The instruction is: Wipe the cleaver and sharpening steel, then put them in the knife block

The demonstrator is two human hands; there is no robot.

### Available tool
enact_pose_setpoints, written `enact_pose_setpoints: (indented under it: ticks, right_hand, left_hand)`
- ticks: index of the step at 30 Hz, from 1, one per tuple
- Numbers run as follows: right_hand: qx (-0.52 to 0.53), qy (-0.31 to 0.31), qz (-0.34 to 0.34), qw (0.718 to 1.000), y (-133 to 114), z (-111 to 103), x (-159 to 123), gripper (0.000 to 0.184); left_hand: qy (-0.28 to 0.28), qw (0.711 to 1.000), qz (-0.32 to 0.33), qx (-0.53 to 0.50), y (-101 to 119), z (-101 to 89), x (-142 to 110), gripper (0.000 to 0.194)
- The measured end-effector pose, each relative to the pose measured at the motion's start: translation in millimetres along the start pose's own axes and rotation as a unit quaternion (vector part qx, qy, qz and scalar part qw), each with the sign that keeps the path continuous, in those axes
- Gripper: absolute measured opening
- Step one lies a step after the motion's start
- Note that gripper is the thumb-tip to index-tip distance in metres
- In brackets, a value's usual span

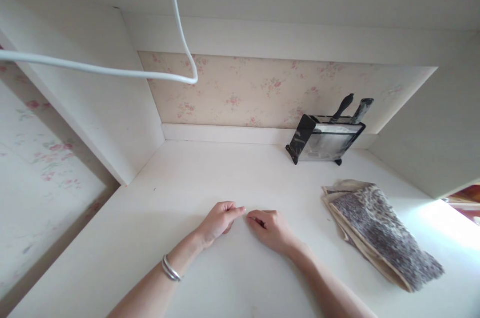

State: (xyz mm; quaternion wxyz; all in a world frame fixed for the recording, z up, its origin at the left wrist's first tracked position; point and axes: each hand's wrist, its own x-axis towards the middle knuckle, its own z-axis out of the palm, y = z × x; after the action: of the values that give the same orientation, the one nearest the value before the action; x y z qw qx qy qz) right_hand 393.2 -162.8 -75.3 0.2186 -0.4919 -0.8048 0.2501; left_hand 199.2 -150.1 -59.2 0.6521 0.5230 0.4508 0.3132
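Observation:
My left hand [221,221] rests on the white countertop [225,168], its fingers curled in and the thumb stretched toward the right. Just across a small gap, my right hand [270,228] lies with its fingers curled and thumb pressed against them. Nothing shows in either hand. The two hands almost meet at the fingertips. A silver bangle [171,269] circles my left wrist. To the right of my right hand lies a folded cloth [378,228] with a shaggy grey-brown side and a beige side.
A black-framed knife holder [330,140] with two dark handles sticking up stands against the back wall. A white cable [112,72] hangs across the upper left. An overhead shelf [300,3] and side panels [90,73] enclose the counter.

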Motion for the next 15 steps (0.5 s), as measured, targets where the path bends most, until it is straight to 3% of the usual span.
enact_pose_setpoints:
  ticks: [15]
  right_hand:
    - [0.002, -0.001, -0.004, 1.000, 1.6, 1.6, -0.6, 0.027]
  left_hand:
    - [-0.006, 1.000, -0.003, 0.004, 3.1, 0.4, -1.5, 0.046]
